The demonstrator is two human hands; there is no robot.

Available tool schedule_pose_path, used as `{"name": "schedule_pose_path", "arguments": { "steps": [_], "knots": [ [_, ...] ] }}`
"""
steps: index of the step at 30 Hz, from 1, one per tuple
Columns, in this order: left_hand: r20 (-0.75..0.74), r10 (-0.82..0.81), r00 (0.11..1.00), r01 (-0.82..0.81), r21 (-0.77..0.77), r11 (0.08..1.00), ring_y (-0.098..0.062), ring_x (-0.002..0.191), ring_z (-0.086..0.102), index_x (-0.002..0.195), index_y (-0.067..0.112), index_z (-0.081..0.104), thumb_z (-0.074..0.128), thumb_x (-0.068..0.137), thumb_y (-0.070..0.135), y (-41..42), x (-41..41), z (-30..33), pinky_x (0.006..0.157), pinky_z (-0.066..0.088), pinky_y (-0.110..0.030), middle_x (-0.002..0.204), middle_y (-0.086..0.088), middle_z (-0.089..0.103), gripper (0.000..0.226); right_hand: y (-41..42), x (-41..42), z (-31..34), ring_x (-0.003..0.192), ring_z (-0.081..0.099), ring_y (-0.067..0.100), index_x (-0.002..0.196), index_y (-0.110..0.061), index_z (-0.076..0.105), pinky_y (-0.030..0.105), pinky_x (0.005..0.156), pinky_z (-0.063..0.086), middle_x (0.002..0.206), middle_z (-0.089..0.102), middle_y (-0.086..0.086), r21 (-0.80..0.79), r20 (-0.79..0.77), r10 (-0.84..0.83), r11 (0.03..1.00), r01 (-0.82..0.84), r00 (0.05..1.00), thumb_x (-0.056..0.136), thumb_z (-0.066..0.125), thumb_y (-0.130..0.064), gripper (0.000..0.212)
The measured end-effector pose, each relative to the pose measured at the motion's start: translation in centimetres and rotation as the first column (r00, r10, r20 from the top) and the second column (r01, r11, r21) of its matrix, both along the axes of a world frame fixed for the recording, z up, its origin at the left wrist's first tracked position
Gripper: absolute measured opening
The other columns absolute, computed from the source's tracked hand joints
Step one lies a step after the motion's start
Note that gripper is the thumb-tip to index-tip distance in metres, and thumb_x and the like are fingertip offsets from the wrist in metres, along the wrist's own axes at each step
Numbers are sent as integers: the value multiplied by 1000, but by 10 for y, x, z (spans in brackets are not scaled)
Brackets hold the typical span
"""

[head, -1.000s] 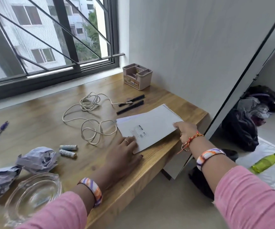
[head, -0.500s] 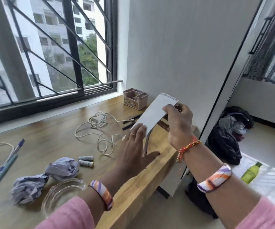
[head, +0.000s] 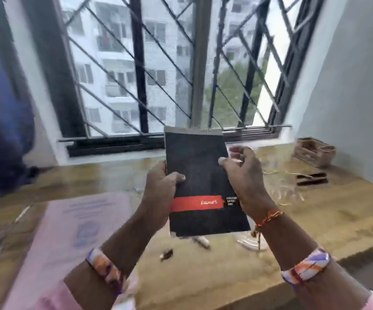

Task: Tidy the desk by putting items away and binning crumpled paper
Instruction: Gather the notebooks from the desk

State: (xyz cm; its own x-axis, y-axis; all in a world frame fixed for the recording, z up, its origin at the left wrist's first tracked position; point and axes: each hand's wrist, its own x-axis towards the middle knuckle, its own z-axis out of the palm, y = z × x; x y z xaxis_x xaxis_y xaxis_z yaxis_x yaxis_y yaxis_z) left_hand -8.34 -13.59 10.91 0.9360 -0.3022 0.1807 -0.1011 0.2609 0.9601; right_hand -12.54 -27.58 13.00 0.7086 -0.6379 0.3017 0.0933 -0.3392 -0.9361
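Presently the left hand (head: 158, 186) grips the black notebook (head: 203, 186) by its left edge, upright and clear above the desk's (head: 315, 220) front edge, probably for stowing. The right hand (head: 241, 173), fingers loosely curled, only touches the right edge.

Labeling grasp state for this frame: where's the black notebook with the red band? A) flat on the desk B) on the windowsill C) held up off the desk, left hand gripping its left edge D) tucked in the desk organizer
C: the notebook is upright above the desk, with the left hand curled round its left edge and the right hand at its right edge.
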Motion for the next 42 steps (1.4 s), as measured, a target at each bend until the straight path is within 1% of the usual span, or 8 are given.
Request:
{"name": "schedule_pose_path", "arguments": {
  "steps": [8,18,21,24,28,31,37,42],
  "knots": [
    [-206,351,913,-254,386,887,-14,55,46,73,11,51,49,83,-5,169,15,-44,40,38,-14,65,-5,51,19,136,38,-56,57,62,16,92,-5,62,22,55,51,73,69,11,473,-192,636,727,-497,747,82,43,17,31],
    [-74,593,802,-343,755,558,-33,99,58,75,16,50,63,73,24,263,16,-96,78,43,-35,81,-8,58,15,219,90,-111,81,58,32,116,3,49,44,75,52,101,61,26,562,-313,588,748,-354,746,83,39,18,37],
    [-95,564,821,-241,837,491,-25,99,57,67,24,39,62,80,26,270,16,-103,82,43,-33,93,-5,57,26,232,98,-115,60,51,21,102,3,56,16,44,46,75,56,13,482,-382,593,782,-395,709,83,41,16,27],
    [-115,496,861,-200,819,537,-20,80,53,70,20,49,61,80,20,274,19,-108,71,39,-29,79,-2,56,16,236,103,-119,60,51,18,92,-2,59,13,42,42,72,57,10,298,-446,541,841,-452,713,82,50,8,17],
    [-158,465,871,-212,734,646,-11,58,46,78,11,54,58,85,13,272,18,-107,49,38,-16,69,-1,49,8,223,104,-117,109,57,32,116,-7,58,39,94,45,113,63,14,-215,-616,332,802,-558,715,82,57,-14,36],
    [-121,477,871,-214,780,588,-17,59,42,71,14,45,58,86,18,270,18,-105,58,31,-25,72,-8,43,21,205,98,-116,115,49,36,121,-9,48,35,85,43,122,55,17,-405,-743,106,715,-570,661,82,58,-31,46],
    [-137,569,811,-298,739,604,-15,46,46,54,16,38,63,82,26,273,30,-113,59,34,-28,46,1,42,40,194,92,-140,97,56,31,108,1,55,35,78,42,102,63,17,-162,-776,204,849,-502,597,63,71,-43,66],
    [-421,566,709,-321,523,790,-27,101,57,103,8,60,67,80,40,286,37,-123,79,41,-29,108,-13,61,40,182,91,-145,112,55,35,105,5,63,35,71,45,123,59,23,348,-604,460,887,-304,650,67,74,-18,46]
  ]
}}
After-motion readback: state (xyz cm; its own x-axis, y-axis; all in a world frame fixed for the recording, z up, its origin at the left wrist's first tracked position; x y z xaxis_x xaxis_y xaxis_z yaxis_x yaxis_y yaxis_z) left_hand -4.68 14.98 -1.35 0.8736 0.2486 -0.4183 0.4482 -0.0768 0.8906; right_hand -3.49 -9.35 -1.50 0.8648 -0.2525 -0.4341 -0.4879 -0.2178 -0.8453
